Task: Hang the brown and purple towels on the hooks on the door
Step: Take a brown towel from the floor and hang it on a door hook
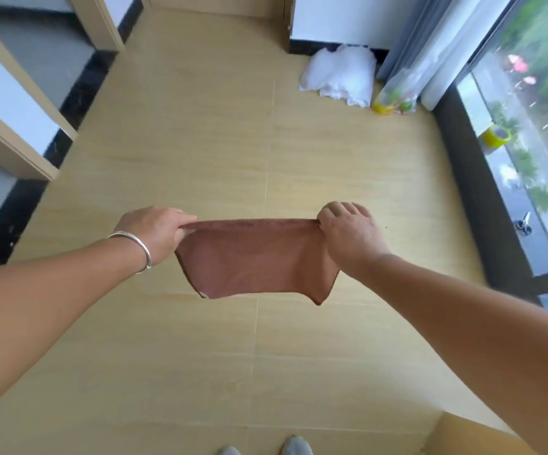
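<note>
A brown towel point(252, 257) hangs stretched between both my hands over the pale wooden floor. My left hand point(157, 228), with a silver bangle on the wrist, pinches its upper left corner. My right hand point(348, 234) pinches the upper right corner. The towel's top edge is pulled taut and level, and its lower part droops freely. No purple towel, hooks or door hooks show in this view.
A crumpled white cloth point(341, 75) lies on the floor at the back right, beside a curtain point(430, 44) and a plastic-wrapped item point(394, 100). A yellow tape roll point(495, 136) sits on the window sill. Door frames point(13, 103) stand at the left. A cardboard box corner point(469, 435) is bottom right.
</note>
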Available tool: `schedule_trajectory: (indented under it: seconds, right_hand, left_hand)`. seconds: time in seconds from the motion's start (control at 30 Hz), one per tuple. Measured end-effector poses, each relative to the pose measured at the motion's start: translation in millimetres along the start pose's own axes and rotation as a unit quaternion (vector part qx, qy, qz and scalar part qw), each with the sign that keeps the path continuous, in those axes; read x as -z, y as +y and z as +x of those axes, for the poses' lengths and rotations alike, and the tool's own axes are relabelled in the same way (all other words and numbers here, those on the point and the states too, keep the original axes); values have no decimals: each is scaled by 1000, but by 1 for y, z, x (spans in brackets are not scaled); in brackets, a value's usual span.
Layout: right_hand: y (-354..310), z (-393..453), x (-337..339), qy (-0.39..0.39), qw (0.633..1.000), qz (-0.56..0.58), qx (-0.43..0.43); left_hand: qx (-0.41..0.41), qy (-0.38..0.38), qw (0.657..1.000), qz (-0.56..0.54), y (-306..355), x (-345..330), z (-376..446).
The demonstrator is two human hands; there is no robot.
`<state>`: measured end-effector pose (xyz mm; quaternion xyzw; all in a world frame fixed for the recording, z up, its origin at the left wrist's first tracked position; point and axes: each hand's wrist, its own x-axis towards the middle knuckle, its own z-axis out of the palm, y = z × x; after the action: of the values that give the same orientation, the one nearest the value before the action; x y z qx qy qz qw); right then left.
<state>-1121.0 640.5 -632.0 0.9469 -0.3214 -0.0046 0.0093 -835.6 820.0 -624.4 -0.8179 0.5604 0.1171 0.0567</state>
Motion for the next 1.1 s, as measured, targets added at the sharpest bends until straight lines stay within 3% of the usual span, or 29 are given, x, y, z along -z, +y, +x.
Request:
schedule_trajectory:
  seconds: [0.27, 0.57, 0.83, 1.1]
  right_hand:
    - [18, -15, 303, 83, 995, -60, 17]
    - [32, -44, 571, 209, 971, -112, -9]
    - [29, -67, 687, 293, 950, -93, -49]
    - [33, -76, 729, 330, 937, -110, -37]
  left_hand:
    - [-3, 38, 999, -7, 26, 291, -80]
    - [0, 226, 974, -15, 50, 538, -166]
    - [12, 385, 918, 88, 73, 654, -219]
    - [74, 358, 917, 159, 86, 684, -230]
